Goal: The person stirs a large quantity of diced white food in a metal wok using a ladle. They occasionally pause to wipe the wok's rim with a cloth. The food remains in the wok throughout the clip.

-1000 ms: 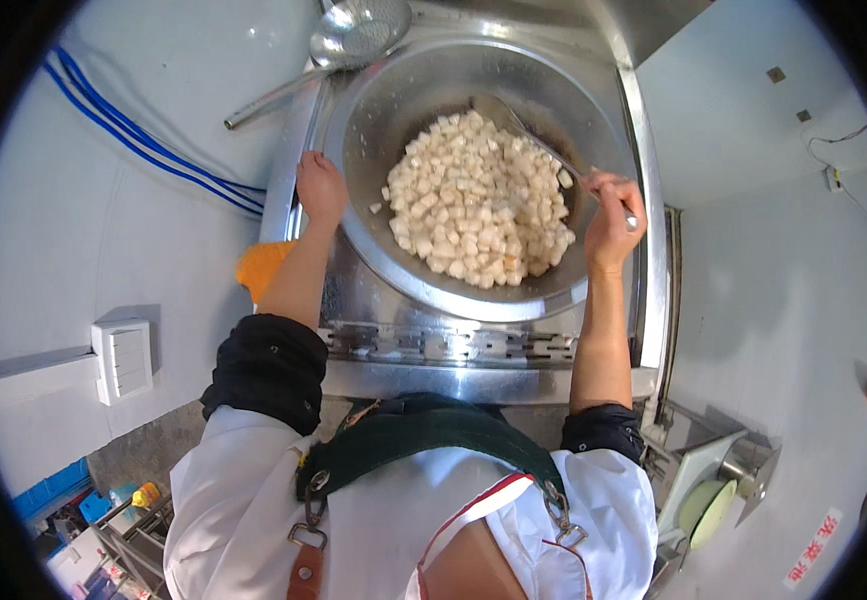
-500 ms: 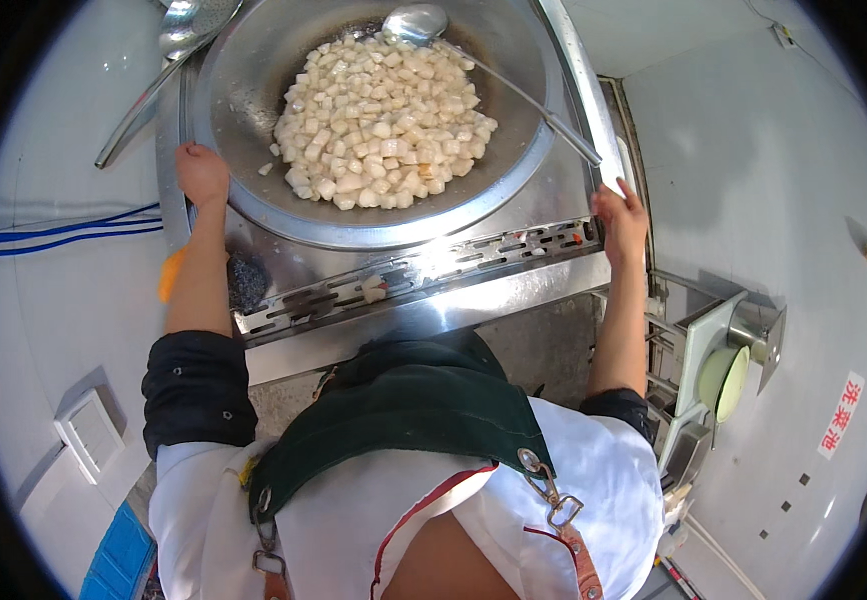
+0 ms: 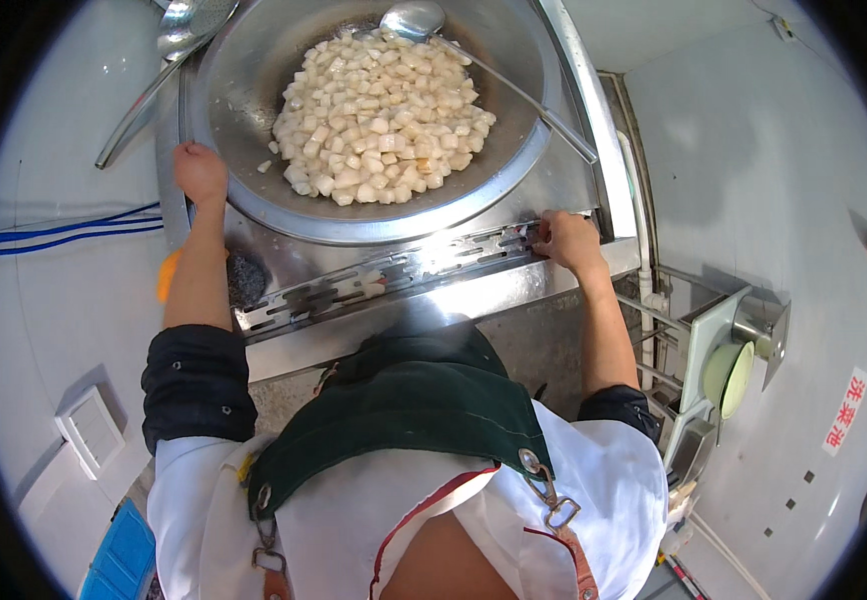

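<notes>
At far left, left hand [image 3: 200, 172] grips wok [image 3: 254, 190] rim, fingers curled. Wok on steel counter [image 3: 434, 300], full of pale diced cubes [image 3: 379, 115]; ladle [image 3: 414, 20] rests inside. Right hand [image 3: 566, 240] touches slotted counter edge, fingers loosely bent, holding nothing.

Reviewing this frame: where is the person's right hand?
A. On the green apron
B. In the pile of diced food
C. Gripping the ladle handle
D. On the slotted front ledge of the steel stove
D: the right hand rests on the slotted front ledge of the stove, apart from the ladle, which lies alone in the wok against the diced pale food.
</notes>
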`<state>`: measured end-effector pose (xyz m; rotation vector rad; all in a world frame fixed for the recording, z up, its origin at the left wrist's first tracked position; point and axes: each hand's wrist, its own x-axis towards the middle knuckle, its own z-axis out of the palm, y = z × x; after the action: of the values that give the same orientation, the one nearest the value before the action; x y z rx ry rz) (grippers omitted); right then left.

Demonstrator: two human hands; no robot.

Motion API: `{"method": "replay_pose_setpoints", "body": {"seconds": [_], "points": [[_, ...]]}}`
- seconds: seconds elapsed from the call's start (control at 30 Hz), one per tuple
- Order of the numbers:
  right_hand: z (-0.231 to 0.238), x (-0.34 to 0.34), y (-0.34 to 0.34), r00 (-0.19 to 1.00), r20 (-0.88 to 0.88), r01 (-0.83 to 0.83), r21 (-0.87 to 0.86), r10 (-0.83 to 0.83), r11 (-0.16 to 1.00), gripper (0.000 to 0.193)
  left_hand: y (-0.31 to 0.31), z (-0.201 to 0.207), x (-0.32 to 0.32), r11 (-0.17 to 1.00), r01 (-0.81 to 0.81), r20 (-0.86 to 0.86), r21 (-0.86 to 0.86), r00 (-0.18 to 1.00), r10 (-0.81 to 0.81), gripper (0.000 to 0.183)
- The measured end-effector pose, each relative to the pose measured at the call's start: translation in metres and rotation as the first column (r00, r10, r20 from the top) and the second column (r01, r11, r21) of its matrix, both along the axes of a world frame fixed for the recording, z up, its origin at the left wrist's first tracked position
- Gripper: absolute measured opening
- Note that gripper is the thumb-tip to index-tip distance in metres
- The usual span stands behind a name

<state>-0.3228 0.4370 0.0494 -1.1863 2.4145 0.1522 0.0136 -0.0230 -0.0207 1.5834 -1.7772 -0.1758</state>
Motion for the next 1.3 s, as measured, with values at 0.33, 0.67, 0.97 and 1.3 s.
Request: {"method": "replay_pose_setpoints", "body": {"seconds": [0.33,0.67,0.97,1.3], "points": [[-0.012,0.000,-0.007,1.000,0.004,0.024,0.090,-0.024,0.996,0.015,-0.001,-0.005,0.001,1.000,0.014,-0.058,-0.021,0.998,-0.015,0.028],[-0.004,-0.004,-0.015,0.999,0.017,0.039,0.152,-0.042,0.988,0.017,0.004,0.001,-0.002,1.000,-0.021,-0.066,0.019,0.998,0.023,0.028],[-0.017,0.004,-0.020,0.990,-0.134,-0.017,0.171,0.040,0.985,0.025,0.004,0.001,-0.004,1.000,-0.027,-0.058,0.011,0.998,0.028,0.027],[-0.004,0.004,-0.016,0.997,-0.067,0.043,0.202,-0.030,0.979,0.033,0.004,-0.001,-0.004,1.000,-0.018,-0.063,-0.002,0.998,0.018,0.026]]}}
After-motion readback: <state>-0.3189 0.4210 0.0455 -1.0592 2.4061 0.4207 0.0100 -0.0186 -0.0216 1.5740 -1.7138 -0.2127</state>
